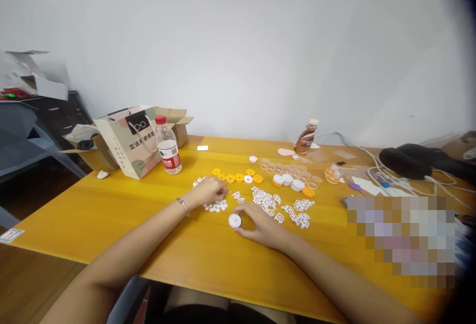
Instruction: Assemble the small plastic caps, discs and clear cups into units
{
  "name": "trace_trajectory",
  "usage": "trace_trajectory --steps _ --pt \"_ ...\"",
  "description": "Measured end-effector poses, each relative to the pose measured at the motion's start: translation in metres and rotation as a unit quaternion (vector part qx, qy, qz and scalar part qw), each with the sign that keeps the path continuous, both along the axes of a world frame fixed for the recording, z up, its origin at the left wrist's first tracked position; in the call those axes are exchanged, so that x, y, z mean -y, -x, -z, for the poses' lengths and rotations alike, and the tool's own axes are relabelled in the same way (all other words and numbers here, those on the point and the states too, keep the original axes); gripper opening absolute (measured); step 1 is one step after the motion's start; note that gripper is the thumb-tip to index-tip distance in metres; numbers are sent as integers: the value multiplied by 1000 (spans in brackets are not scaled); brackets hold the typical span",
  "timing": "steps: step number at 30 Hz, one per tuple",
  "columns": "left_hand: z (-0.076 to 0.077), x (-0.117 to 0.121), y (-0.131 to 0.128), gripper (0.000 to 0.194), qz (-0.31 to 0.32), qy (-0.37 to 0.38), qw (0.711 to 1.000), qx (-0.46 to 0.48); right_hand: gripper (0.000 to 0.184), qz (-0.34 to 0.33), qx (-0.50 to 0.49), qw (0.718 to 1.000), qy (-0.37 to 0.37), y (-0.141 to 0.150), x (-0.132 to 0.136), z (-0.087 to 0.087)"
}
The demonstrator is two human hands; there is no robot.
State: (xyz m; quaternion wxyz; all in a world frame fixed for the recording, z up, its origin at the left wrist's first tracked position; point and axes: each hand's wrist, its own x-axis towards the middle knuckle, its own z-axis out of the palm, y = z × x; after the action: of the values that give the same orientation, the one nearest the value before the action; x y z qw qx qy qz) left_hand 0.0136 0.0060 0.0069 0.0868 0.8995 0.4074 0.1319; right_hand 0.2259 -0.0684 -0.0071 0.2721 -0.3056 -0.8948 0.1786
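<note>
My right hand (pixel 259 225) grips a round white plastic disc (pixel 234 221) by its edge, between thumb and fingers, low over the table. My left hand (pixel 210 191) has its fingers curled down together beside a pile of small white round pieces (pixel 215 206); whatever is in the fingertips is hidden. Just beyond the right hand lie many white openwork pieces (pixel 263 198). Behind both hands runs a row of yellow rings (pixel 239 178). Farther right are stacked white discs (pixel 297 185) and clear plastic cups (pixel 288 169).
Left on the yellow table (pixel 148 220) stand a paper bag (pixel 136 140), a red-capped water bottle (pixel 169 148) and a cardboard box (pixel 180 128). A brown drink bottle (pixel 307 138) is at the back. Cables (pixel 374 173) and a black object (pixel 405 160) lie right.
</note>
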Motion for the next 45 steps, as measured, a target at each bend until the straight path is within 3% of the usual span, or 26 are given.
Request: trace_trajectory --steps 3,7,11,16,38,45 --pt "0 -1 2 10 6 -10 1000 6 27 6 -7 1000 -4 0 -2 2" --pt "-5 6 3 9 20 39 996 73 30 26 -26 999 1 -2 -4 6" --pt "-9 22 -5 11 86 81 986 118 32 24 -36 999 12 -2 -6 7" --pt "-12 38 -15 15 143 100 979 109 27 6 -39 999 24 -1 -5 3" --pt "-4 47 -19 13 172 -31 983 58 23 8 -38 997 65 -2 -5 1" --pt "-10 49 -17 14 187 -20 980 66 22 12 -43 997 63 -1 -4 0"
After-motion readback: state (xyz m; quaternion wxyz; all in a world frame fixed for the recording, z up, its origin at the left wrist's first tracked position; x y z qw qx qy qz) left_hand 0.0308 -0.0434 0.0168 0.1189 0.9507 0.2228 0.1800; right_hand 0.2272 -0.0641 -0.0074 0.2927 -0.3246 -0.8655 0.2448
